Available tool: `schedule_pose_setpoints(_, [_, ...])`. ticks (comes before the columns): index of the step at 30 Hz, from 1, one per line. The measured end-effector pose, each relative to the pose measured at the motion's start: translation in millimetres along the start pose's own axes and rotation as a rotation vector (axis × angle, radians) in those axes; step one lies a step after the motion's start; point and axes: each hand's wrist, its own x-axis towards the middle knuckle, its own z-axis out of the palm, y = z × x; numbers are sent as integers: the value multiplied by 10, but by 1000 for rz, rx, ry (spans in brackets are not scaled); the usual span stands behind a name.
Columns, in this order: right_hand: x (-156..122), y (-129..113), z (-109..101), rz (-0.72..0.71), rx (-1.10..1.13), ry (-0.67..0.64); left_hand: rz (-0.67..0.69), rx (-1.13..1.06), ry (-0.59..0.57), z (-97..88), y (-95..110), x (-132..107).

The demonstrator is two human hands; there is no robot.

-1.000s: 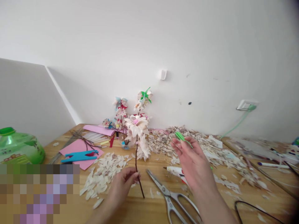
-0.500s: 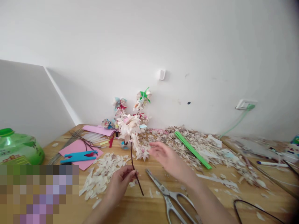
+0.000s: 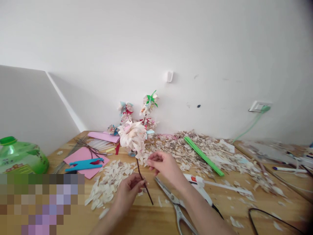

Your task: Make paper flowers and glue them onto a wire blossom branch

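Observation:
My left hand (image 3: 130, 189) pinches a thin dark twig (image 3: 140, 170) that leans over the table. A large handmade flower (image 3: 133, 133) of pale, petal-like pieces, with a pink tinge, tops the twig. A smaller pale bloom (image 3: 140, 157) hangs lower on the same twig. Beside that bloom, my right hand (image 3: 162, 164) has its fingers curled together, fingertips at the petals' edge; whether anything is between them is too small to tell. Metal scissors (image 3: 173, 199) lie under my right forearm, partly covered. A white glue gun (image 3: 199, 182) shows just past the forearm, partly hidden.
Loose pale petals (image 3: 107, 182) lie left; a wider heap (image 3: 171, 147) spreads along the wall. Behind stand finished flower branches (image 3: 149, 101). Pink paper (image 3: 85, 153), a blue clip-like tool (image 3: 84, 164), green strips (image 3: 204, 156), a green bottle (image 3: 22, 156) and a black cable (image 3: 264, 217) surround them.
My right hand has moved left toward the lower bloom and its fingers have curled in. The big flower has shifted slightly left. The glue gun has come into view.

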Motion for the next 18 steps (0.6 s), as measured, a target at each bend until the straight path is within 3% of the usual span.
schedule_pose_setpoints(5, [-117,-192,-261,-118,-59,56,-32,-20,17,12,-11,8])
schedule_pose_setpoints(13, [-255,-602,-710,-291,155,326,-89,-76,47,-14,-68,64])
schedule_pose_setpoints(18, [-496,-686,-1057,-415,265,523,-120,-99,86,-62,-79,93])
